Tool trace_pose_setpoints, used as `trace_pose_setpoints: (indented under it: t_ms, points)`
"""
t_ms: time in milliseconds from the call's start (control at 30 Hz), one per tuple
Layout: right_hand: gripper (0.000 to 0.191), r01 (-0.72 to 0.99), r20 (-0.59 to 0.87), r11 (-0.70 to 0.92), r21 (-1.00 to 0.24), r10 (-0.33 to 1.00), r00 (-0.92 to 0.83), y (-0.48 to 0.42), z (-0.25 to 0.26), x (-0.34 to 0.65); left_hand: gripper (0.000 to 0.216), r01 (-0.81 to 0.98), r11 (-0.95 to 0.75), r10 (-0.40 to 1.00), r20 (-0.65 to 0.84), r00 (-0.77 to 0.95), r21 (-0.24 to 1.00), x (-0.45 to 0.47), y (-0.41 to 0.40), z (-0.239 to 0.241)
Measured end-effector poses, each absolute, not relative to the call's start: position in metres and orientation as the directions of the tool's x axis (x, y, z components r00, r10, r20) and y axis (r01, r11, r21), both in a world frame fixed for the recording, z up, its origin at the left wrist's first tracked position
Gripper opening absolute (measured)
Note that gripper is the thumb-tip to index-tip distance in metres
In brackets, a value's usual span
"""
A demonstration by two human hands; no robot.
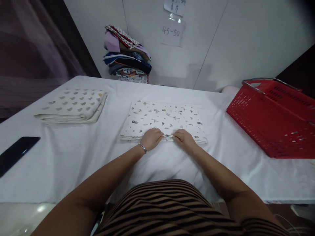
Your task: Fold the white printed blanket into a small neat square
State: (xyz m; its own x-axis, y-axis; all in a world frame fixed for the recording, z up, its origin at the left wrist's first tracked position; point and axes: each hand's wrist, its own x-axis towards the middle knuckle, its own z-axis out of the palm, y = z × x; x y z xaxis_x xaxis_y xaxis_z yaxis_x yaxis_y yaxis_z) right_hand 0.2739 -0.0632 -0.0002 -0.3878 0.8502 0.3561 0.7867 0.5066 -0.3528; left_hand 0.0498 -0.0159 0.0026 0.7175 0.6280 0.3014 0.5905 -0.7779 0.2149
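Note:
A folded white cloth with small dark prints (164,117) lies flat in the middle of the white-covered table (73,154). My left hand (152,138) and my right hand (184,138) rest side by side on its near edge, fingers curled and pinching the fabric's edge. A bracelet sits on my left wrist.
A second folded cloth with grey prints (72,105) lies at the left. A dark phone (14,153) lies near the left edge. A red plastic basket (275,118) stands at the right. A stack of folded fabrics (126,55) leans against the back wall.

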Motion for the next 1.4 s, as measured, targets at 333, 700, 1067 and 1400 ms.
trace_pose_setpoints:
  t_ms: [333, 700, 1067, 1400]
  points:
    - [0.020, 0.820, 0.407, 0.566, -0.080, 0.770, -0.492, -0.068, -0.010, 0.273, 0.022, 0.569, -0.819, 0.507, 0.375, 0.776, -0.071, 0.049, -0.023, -0.003]
    - [0.021, 0.821, 0.388, 0.550, -0.150, 0.797, -0.463, -0.065, -0.010, 0.273, 0.019, 0.593, -0.804, 0.537, 0.375, 0.756, -0.043, 0.051, -0.024, -0.001]
    - [0.023, 0.824, 0.348, 0.536, -0.184, 0.819, -0.455, -0.064, -0.009, 0.273, 0.021, 0.555, -0.828, 0.550, 0.302, 0.778, 0.079, 0.059, -0.029, 0.004]
    - [0.024, 0.820, 0.365, 0.543, -0.182, 0.811, -0.456, -0.065, -0.009, 0.272, 0.018, 0.579, -0.806, 0.585, 0.322, 0.745, 0.125, 0.067, -0.033, -0.001]
